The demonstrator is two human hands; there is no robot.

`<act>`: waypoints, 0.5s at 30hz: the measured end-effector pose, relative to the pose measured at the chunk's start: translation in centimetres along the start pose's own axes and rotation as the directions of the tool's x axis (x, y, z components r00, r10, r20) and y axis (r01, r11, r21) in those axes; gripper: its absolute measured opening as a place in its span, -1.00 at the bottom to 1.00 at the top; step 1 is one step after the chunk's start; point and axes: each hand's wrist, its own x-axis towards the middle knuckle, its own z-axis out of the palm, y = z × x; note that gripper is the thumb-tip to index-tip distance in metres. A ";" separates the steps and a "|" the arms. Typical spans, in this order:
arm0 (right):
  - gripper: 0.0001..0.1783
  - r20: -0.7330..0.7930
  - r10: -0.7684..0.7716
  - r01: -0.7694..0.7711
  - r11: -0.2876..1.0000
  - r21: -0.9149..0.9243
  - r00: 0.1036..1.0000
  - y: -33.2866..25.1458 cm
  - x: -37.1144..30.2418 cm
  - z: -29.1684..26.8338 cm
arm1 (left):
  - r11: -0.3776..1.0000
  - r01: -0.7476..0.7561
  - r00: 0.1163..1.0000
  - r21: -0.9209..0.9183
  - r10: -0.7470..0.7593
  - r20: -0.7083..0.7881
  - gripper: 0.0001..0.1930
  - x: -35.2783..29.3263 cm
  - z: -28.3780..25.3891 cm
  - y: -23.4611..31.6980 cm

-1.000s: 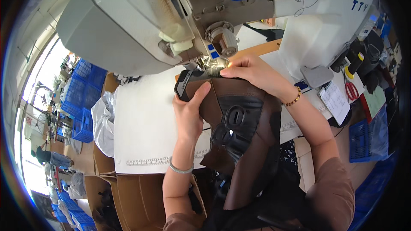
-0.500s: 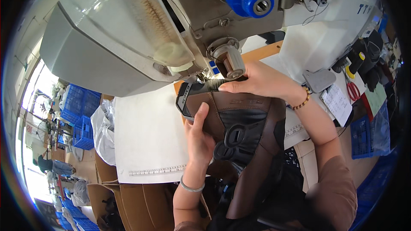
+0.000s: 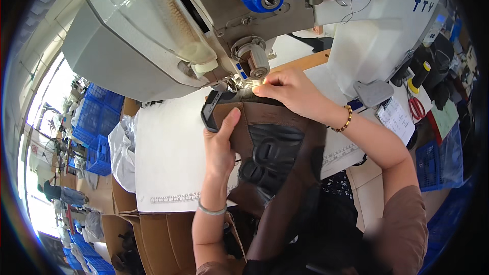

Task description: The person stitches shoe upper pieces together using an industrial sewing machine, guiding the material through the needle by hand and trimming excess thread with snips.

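Note:
My left hand (image 3: 219, 147) grips the near-left side of a brown and black leather boot upper (image 3: 275, 117), thumb on top and fingers underneath. Padded black ribbed panels (image 3: 277, 145) cover its middle, and its lower part hangs toward my lap. My right hand (image 3: 295, 94) pinches the far edge, at a dark fuzzy strip (image 3: 247, 93). That edge lies by the presser foot (image 3: 233, 84) of a large sewing machine (image 3: 122, 46). The needle itself I cannot make out. A roller guide (image 3: 253, 61) sits just above my right fingertips.
The white table (image 3: 168, 147) carries a printed ruler along its front edge. To the right are red-handled scissors (image 3: 417, 108), a yellow and black thread spool (image 3: 420, 77) and a paper note (image 3: 396, 121). Cardboard boxes (image 3: 163, 239) stand below; blue crates (image 3: 99, 155) are at left.
The boot upper and my left hand have shifted left. My right hand has gone from lying flat-thumbed on the upper to pinching its far edge. The view has moved slightly.

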 end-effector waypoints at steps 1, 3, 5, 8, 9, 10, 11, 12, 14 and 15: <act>-0.62 0.021 0.038 -0.038 0.999 -0.015 0.999 -0.3 -0.2 -0.1 | 0.999 -0.035 0.999 0.017 0.035 0.018 -0.82 0.2 -1.0 -0.9; -0.62 -0.009 0.024 -0.024 1.000 0.012 1.000 -0.4 -0.4 0.1 | 0.999 -0.050 0.998 0.015 0.050 0.030 -0.82 0.3 -0.8 -1.4; -0.62 -0.038 0.009 -0.007 0.999 0.042 0.999 -0.4 -0.4 0.2 | 0.998 -0.063 0.997 0.032 0.061 0.048 -0.81 0.2 -0.7 -1.3; -0.62 -0.044 0.020 -0.020 1.000 0.000 0.999 -0.6 -0.3 0.0 | 0.980 0.197 0.979 0.014 -0.197 0.044 -0.71 -0.7 -1.0 -0.1; -0.60 0.009 0.046 -0.046 0.998 -0.038 0.999 -0.9 -0.2 -0.4 | 0.981 0.194 0.980 0.018 -0.195 0.045 -0.71 -1.2 -0.8 0.2; -0.59 0.060 0.073 -0.068 0.995 -0.077 0.996 -1.2 0.0 -0.8 | 0.988 0.142 0.990 -0.061 -0.141 0.022 -0.65 -1.9 -0.4 0.3; -0.59 0.057 0.073 -0.068 0.995 -0.076 0.996 -1.3 0.3 -1.3 | 0.986 0.091 0.996 -0.141 -0.093 -0.005 -0.58 -2.5 -0.1 0.1; -0.57 0.163 0.106 -0.074 0.979 -0.190 0.981 -1.3 0.8 -2.0 | 0.986 0.092 0.996 -0.138 -0.094 -0.001 -0.58 -3.0 -0.2 -0.2; -0.55 0.263 0.148 -0.065 0.953 -0.297 0.953 -2.1 1.1 -2.3 | 0.174 -0.396 0.595 0.902 0.797 0.107 -0.50 -3.6 -0.6 -0.6; -0.54 0.252 0.128 -0.030 0.932 -0.362 0.959 -2.8 1.1 -1.9 | -0.018 -0.410 0.376 0.912 0.908 0.187 -0.47 -3.3 -0.8 -0.1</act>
